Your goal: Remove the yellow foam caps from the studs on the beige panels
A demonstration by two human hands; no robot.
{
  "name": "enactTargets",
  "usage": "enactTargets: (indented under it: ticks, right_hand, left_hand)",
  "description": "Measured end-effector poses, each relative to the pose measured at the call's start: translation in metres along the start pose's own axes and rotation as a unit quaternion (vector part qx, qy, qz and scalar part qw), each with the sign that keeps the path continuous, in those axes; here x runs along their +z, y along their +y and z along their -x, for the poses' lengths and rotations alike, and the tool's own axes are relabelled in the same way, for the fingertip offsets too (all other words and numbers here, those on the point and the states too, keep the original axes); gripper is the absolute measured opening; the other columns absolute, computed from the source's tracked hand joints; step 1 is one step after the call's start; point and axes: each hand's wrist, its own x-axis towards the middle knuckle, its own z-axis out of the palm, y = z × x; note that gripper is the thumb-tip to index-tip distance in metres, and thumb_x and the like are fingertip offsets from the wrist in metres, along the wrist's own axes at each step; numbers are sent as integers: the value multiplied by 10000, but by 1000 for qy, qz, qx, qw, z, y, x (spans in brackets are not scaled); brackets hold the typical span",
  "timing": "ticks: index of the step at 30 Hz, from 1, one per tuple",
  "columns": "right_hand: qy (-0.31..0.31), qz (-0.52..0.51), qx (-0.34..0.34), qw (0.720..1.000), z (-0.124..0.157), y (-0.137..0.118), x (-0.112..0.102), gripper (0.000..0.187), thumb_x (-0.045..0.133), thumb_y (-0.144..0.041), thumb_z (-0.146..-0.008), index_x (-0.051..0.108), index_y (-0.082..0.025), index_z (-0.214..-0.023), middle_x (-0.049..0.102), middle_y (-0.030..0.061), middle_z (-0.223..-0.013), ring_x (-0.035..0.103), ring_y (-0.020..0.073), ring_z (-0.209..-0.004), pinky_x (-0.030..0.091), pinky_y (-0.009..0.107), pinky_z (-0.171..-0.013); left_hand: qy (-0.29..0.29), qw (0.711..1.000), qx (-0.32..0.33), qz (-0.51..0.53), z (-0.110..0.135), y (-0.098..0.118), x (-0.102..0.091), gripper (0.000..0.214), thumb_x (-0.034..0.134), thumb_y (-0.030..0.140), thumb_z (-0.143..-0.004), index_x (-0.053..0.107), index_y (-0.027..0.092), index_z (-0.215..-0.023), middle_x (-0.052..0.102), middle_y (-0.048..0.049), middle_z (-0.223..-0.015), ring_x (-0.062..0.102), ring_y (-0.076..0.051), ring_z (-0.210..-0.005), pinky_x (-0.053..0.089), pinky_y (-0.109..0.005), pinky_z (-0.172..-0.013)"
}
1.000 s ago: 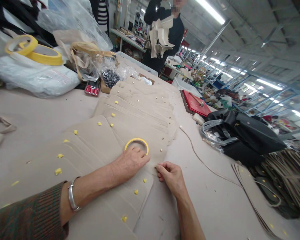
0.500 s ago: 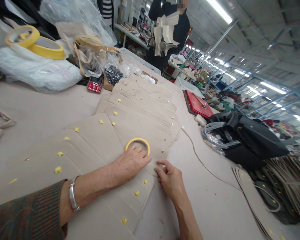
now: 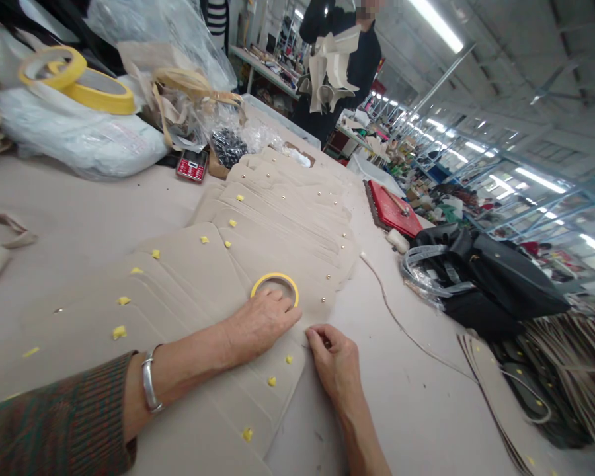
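My left hand (image 3: 265, 324) is closed on the near side of a roll of yellow tape (image 3: 276, 276), which rests on a spread of overlapping beige panels (image 3: 193, 277). Small bits of yellow tape (image 3: 272, 381) dot several of these panels; others carry small metal studs (image 3: 323, 300). Just right of the roll, my right hand (image 3: 336, 360) has thumb and forefinger pinched together at the edge of the panels. Whatever lies between those fingertips is too small or hidden to make out.
Two more yellow tape rolls (image 3: 102, 92) lie on a plastic-wrapped bundle (image 3: 79, 139) at left, near a red phone (image 3: 192, 165). To the right are a red pad (image 3: 391, 208), black bag (image 3: 510, 271), cord (image 3: 396, 314) and stacked strips (image 3: 565, 370). A person (image 3: 340, 59) stands beyond, holding beige pieces.
My right hand's fingers, spread slightly before, have drawn together into a pinch. My left hand and the tape roll stay in place on the panels; the view has shifted slightly.
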Motion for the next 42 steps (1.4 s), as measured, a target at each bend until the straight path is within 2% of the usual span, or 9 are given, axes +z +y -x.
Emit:
enactTargets:
  ticks: [6,13,19,24,29,33,37,40,42]
  right_hand:
    - [-28,8,-14,999,0,-6,-4,203,546,-277,-834,700,-197,-729,686,-1,-695,606,149,-652,405,240,-628]
    - [-144,-27,-22,989,3,-9,-18,152,599,-249,-801,719,-196,-726,666,-14,-642,576,142,-612,386,230,-569]
    - [21,-196,-54,979,7,-8,-9,217,590,-302,-869,699,-173,-1004,711,43,-869,635,164,-761,488,257,-681]
    - [77,-156,-227,958,14,-23,-8,195,549,-184,-900,674,-188,-1050,705,66,-953,638,158,-836,508,271,-741]
    - [113,-84,-278,950,15,-26,-2,172,501,-132,-890,662,-190,-898,698,43,-810,632,137,-725,506,253,-689]
    - [161,-34,-274,948,17,-21,5,165,496,-107,-831,633,-189,-788,656,16,-681,597,118,-595,478,228,-601]
    - [181,-43,-239,953,19,-22,7,155,508,-127,-806,652,-179,-783,660,17,-665,598,114,-573,478,223,-589]
    - [142,-155,-113,971,16,-27,8,119,553,-219,-799,650,-175,-747,643,8,-611,583,121,-528,472,227,-534]
    - [89,-267,-10,959,12,-29,8,155,581,-301,-786,630,-170,-720,613,-6,-547,563,122,-464,459,227,-471]
  left_hand:
    - [28,999,2,23,0,-1,-12,111,459,107,-905,542,177,-882,571,-59,-852,495,-221,-782,385,-339,-694]
    - [75,993,38,78,0,-8,-25,160,411,129,-954,559,183,-920,573,-6,-795,539,-151,-727,419,-250,-644]
    - [136,977,86,137,4,-1,-18,398,412,220,-997,341,138,-1379,659,-102,-1178,643,-174,-1036,520,-288,-872]
    - [141,978,90,127,7,5,-11,386,459,265,-987,364,113,-1329,683,-125,-1115,675,-206,-997,562,-315,-815]
    - [131,977,106,131,9,9,-7,325,471,184,-971,413,126,-1285,667,-116,-1125,655,-203,-1015,535,-324,-863]
    - [65,982,75,162,11,13,-11,111,461,119,-949,540,168,-1011,650,-27,-931,622,-163,-842,484,-268,-752]
    - [22,992,17,119,7,16,-21,127,483,74,-897,548,181,-874,597,-5,-803,560,-163,-701,407,-268,-609]
    - [34,996,9,78,2,19,-25,136,481,59,-867,543,177,-844,576,-11,-772,538,-169,-665,376,-278,-573]
    - [76,995,19,54,0,22,-23,142,462,72,-873,525,177,-801,557,-15,-743,515,-167,-628,360,-283,-550]
